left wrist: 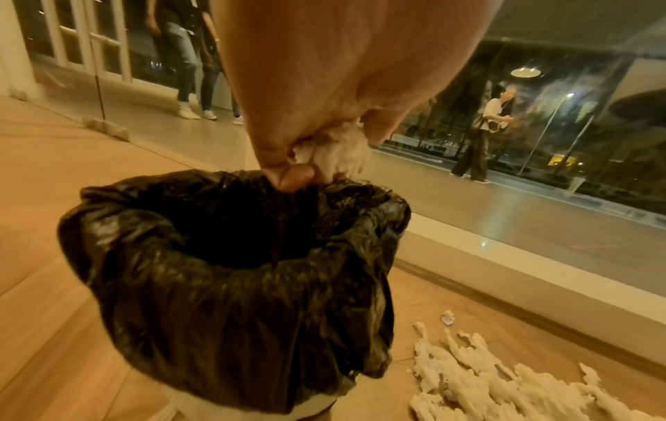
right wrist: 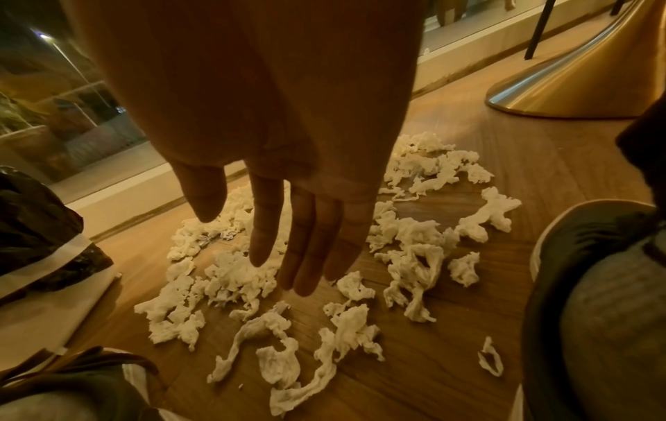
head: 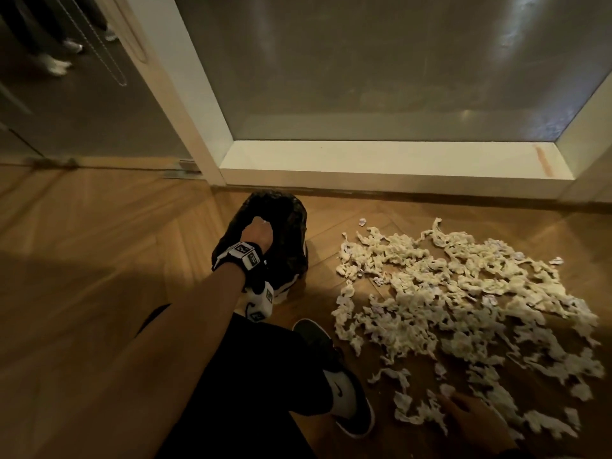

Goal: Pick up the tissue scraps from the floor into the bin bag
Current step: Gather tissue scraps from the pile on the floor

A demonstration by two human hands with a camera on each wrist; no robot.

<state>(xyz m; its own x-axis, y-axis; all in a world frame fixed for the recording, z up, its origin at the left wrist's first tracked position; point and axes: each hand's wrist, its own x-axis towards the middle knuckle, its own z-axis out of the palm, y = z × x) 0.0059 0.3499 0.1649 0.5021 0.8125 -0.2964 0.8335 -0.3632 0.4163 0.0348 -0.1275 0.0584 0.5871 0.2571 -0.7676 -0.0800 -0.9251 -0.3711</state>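
A black bin bag (head: 284,233) (left wrist: 230,256) lines a small white bin on the wood floor, its mouth wide. My left hand (head: 258,231) (left wrist: 317,159) hovers over that mouth, fist curled around a wad of tissue scraps (left wrist: 335,151). To the right a big pile of white tissue scraps (head: 457,293) (right wrist: 407,242) is spread over the floor. My right hand (head: 463,415) (right wrist: 288,228) hangs just above the pile's near edge, fingers straight and together, holding nothing.
A white window sill (head: 381,164) and a glass pane run along the far side. My shoe (head: 344,385) stands between bin and pile. A metal furniture base (right wrist: 584,85) rises at the far right. People stand beyond the glass (left wrist: 475,134).
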